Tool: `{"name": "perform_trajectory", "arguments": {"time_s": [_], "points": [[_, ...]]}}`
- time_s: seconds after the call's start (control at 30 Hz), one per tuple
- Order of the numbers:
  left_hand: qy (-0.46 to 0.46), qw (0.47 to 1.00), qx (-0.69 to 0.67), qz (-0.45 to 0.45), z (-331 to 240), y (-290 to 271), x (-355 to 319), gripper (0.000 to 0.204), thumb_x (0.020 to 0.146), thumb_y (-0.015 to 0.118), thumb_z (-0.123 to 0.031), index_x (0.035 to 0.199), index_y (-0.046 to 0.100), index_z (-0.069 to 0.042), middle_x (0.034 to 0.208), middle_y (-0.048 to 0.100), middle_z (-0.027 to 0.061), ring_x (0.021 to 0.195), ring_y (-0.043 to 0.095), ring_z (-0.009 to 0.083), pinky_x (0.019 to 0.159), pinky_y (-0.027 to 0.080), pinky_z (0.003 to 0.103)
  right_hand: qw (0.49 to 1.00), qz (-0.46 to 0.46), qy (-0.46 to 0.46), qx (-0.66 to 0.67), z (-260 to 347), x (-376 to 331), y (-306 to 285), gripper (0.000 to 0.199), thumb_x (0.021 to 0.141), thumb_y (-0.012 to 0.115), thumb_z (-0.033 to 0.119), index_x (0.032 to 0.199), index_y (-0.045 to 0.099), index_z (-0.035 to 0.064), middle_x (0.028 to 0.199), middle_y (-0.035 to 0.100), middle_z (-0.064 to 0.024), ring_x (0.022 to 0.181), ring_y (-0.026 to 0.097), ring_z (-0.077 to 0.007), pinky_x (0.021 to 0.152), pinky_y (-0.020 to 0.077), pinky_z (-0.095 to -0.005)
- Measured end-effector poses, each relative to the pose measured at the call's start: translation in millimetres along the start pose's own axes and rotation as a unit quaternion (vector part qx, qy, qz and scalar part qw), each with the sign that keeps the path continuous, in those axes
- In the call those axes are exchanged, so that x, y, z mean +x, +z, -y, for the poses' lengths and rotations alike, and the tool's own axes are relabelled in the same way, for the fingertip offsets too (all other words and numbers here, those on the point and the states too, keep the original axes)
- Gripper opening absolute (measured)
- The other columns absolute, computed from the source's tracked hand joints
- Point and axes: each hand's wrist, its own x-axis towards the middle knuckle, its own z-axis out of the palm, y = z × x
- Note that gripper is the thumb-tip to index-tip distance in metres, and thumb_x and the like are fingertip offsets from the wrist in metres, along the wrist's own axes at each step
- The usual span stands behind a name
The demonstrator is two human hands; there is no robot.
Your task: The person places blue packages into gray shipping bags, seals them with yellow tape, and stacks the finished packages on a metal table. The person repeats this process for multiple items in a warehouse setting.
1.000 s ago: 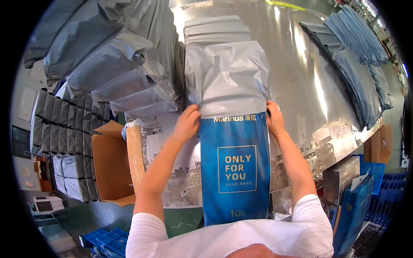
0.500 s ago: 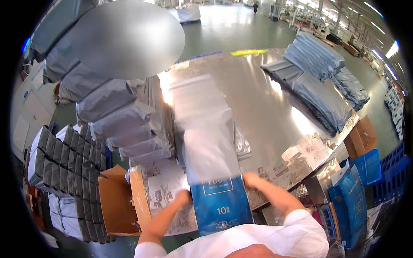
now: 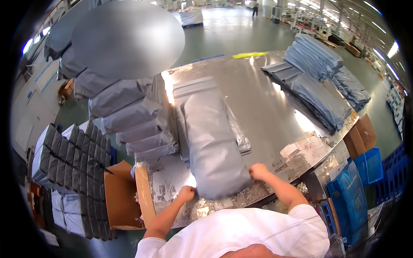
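A long grey plastic bag (image 3: pixel 215 142) lies puffed out and full on the metal table, its lower end toward me. My right hand (image 3: pixel 258 171) is closed at the bag's lower right corner, gripping its edge. At the lower left corner, my left hand (image 3: pixel 187 194) is closed too, fingers curled at the bag's edge. No blue package shows outside the bag now. Beneath it are more flat grey bags (image 3: pixel 237 133), their edges sticking out on the right.
Tall stacks of filled grey bags (image 3: pixel 124 107) stand at the left, beside an open cardboard box (image 3: pixel 122 198). Folded grey bags (image 3: pixel 307 90) lie at the table's far right. A blue printed bag (image 3: pixel 348 193) and a blue bin (image 3: pixel 369 165) are at right. A person (image 3: pixel 255 8) stands far off.
The grey bag has come down toward me over the blue printed package, which is now covered. Both hands still hold near the bag's lower end; the right has risen slightly.
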Motion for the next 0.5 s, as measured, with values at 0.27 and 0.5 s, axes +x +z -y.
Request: {"name": "perform_trajectory", "arguments": {"time_s": [0.27, 0.5], "points": [[-0.09, 0.981, -0.17, 0.019, 23.0, 59.1, -53.2, 0.038, 0.078, 0.065, -0.033, 0.062, 0.06, 0.0, 0.055, 0.059, 0.0089, 0.048, 0.056, 0.0152, 0.048, 0.044, 0.029, 0.974, 0.217, 0.02, 0.067, -25.8, -99.2, 81.9, 0.028, 0.077, 0.054, 0.036, 0.074, 0.067, 0.0112, 0.076, 0.065, -0.0122, 0.068, 0.062, -0.0293, 0.063, 0.0486, -0.0404], [-0.138, 0.891, -0.433, -0.02, 4.7, 56.7, -69.3, 0.024, 0.082, 0.062, -0.02, 0.066, 0.059, -0.002, 0.057, 0.059, 0.0044, 0.05, 0.052, 0.0091, 0.046, 0.039, 0.023, 0.939, -0.204, -0.236, 0.146, 80.0, -57.3, 56.5, 0.021, 0.072, 0.063, 0.022, 0.072, 0.05, 0.0051, 0.071, 0.052, -0.0124, 0.074, 0.052, -0.0318, 0.064, 0.042, -0.0402]]}}
